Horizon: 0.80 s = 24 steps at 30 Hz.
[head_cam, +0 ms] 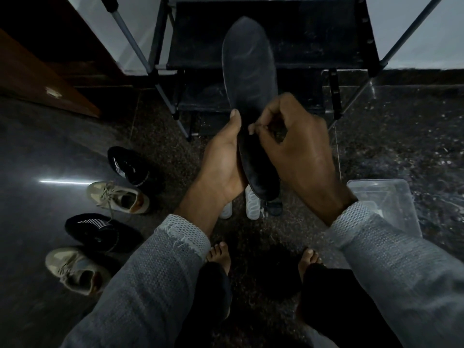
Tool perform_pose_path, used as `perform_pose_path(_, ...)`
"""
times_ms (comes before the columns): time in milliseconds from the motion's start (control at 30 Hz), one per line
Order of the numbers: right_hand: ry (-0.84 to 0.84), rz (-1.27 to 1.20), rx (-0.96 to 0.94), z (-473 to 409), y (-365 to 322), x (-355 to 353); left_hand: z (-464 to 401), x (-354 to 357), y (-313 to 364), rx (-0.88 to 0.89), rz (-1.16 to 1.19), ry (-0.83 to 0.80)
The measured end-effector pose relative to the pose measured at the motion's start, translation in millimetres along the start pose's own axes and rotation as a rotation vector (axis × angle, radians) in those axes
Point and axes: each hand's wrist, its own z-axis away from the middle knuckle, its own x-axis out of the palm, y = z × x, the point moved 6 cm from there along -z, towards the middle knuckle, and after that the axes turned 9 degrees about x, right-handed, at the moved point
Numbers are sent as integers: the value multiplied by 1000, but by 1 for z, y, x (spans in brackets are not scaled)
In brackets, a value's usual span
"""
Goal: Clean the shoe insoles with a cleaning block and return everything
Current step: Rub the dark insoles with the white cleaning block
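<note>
A long dark insole [248, 71] stands nearly upright in the middle of the view, toe end pointing away from me. My left hand [223, 162] grips its heel half from the left, thumb along the edge. My right hand [293, 146] hovers over the insole's middle with fingers curled and thumb and forefinger pinched together; whether a cleaning block sits in that pinch I cannot tell. A clear plastic box [386, 204] lies on the floor at the right, partly behind my right sleeve.
A black shoe rack [273, 33] with metal poles stands straight ahead. Two black sneakers [128, 165] and two beige sneakers [118, 197] lie on the dark floor at the left. White-soled shoes [252, 204] sit under my hands. My bare feet [221, 254] are below.
</note>
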Motion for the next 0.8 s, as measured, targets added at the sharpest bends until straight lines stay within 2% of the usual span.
perform_pose_path(167,-108,3,-72,8,-8,7,-1,-4,4,7,-11,22)
perform_pose_path(333,-74,-12,-116,8,-14,6,-2,-4,0,-6,-19,15)
perform_pose_path(500,-325,72,-195,11,-16,15,-5,-14,4,5,3,74)
perform_pose_path(567,-313,62,-192,10,-16,15,-5,-12,3,8,3,65)
perform_pose_path(733,-128,56,-130,4,-10,9,-3,-6,0,4,-19,40)
perform_pose_path(800,-156,41,-120,4,-10,9,-4,-8,0,1,-24,47)
